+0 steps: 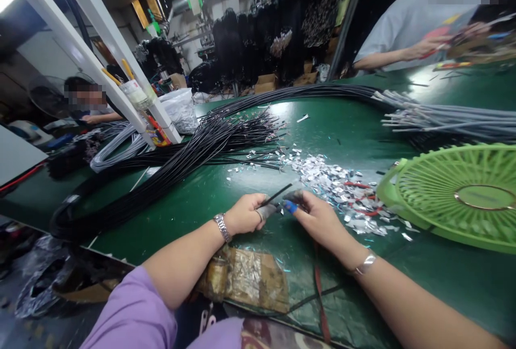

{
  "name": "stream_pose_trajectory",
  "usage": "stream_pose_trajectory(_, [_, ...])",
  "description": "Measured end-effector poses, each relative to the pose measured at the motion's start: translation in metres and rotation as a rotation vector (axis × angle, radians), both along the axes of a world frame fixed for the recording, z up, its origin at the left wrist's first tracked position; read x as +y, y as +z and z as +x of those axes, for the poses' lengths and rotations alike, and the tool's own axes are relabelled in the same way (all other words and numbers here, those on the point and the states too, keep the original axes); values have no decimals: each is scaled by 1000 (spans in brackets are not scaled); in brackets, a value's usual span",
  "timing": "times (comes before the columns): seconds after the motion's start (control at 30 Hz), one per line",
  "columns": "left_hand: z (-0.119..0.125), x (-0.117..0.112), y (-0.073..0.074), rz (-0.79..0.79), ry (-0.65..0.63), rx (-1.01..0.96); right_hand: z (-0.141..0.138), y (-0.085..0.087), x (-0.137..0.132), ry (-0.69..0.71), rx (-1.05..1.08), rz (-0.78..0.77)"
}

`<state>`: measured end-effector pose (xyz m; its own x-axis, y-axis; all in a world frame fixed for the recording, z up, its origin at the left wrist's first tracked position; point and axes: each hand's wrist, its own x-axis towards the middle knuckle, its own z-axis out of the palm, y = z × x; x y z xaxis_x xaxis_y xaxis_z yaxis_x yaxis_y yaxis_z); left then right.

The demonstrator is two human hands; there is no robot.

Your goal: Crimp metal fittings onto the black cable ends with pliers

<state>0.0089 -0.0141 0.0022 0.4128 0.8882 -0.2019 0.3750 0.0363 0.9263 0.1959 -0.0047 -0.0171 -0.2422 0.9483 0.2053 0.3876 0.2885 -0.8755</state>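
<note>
My left hand [245,213], with a grey covering on the thumb, is closed around a short visible length of black cable [279,194] that slants up to the right. Close beside it, my right hand [320,217] has its fingers drawn together in a pinch. A blue cover [289,207] wraps a fingertip of that hand. Whatever lies between the right fingers is too small and hidden to make out. Just beyond both hands, a pile of silvery foil scraps [318,174] is spread over the green tabletop [346,136].
A large bundle of black cables [169,171] curves along the left. Grey cables [443,115] lie at the far right, behind a green fan [463,196]. Taped cardboard [258,279] sits at the near edge. White posts [108,53] rise at left; two other people sit across the table.
</note>
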Motion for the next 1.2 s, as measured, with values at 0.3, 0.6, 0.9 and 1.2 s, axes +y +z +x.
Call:
stream_pose_trajectory(0.3, [4,5,5,-103,219,-214,-4,-5,-15,28,-237,298])
stream_pose_trajectory(0.6, [4,0,5,-13,183,-84,-6,-5,-15,3,-245,304])
stream_pose_trajectory(0.9, [0,-2,1,340,147,88,-5,-5,-16,14,-247,286])
stream_pose_trajectory(1.2, [0,-4,2,404,135,162,-7,-6,-16,21,-228,317])
